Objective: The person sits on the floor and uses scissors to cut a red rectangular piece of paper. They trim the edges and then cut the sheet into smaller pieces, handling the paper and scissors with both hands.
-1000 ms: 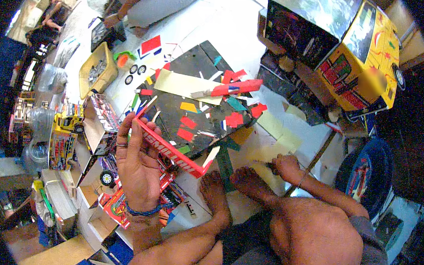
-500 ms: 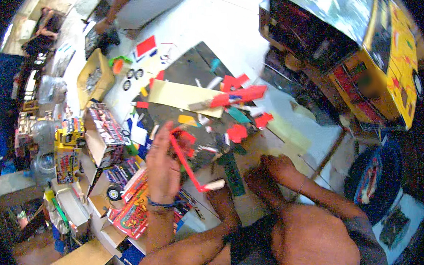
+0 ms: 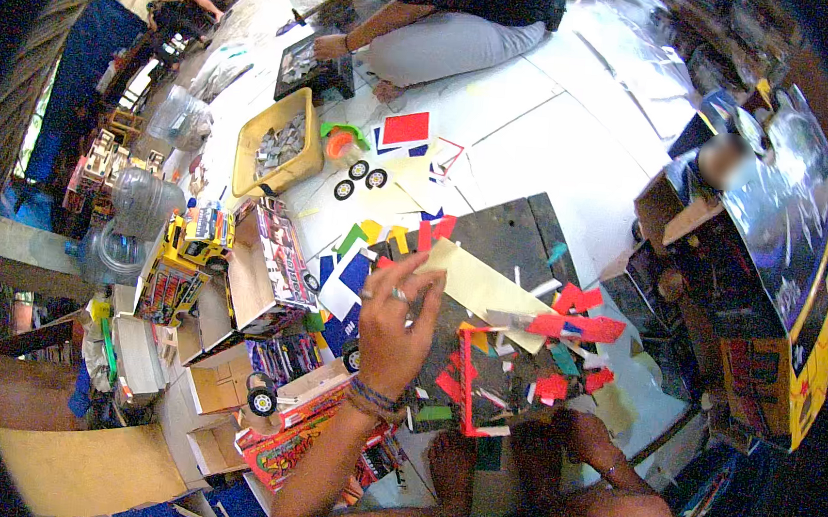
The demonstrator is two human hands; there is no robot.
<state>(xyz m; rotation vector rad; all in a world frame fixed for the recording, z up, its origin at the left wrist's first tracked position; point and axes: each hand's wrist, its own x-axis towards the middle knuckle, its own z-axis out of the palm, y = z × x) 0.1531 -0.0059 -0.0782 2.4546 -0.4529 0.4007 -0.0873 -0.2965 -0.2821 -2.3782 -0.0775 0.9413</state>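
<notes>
In the head view, the left hand (image 3: 397, 330) is raised over the 9 o'clock side of a dark, flat wooden board (image 3: 523, 228) on the white tiled floor (image 3: 511, 135). Its grip is apart, fingers loosely bent; whether they touch the long cream strip (image 3: 480, 288) beside them, I cannot tell. A narrow red three-sided frame (image 3: 468, 379) is on the board at 7 o'clock, apart from that hand. The right hand (image 3: 583, 433) is low at 5 o'clock, just off the board; I cannot tell the state of its grip. A red-handled cutter (image 3: 579, 328) lies across the cream strip, with small red scraps (image 3: 550, 388) around. At 11 o'clock of the board are small black toy wheels (image 3: 343, 191) and a yellow plastic tub (image 3: 315, 139) of grey pieces; at 12 o'clock a co-worker in grey trousers (image 3: 450, 52) sits on the floor
</notes>
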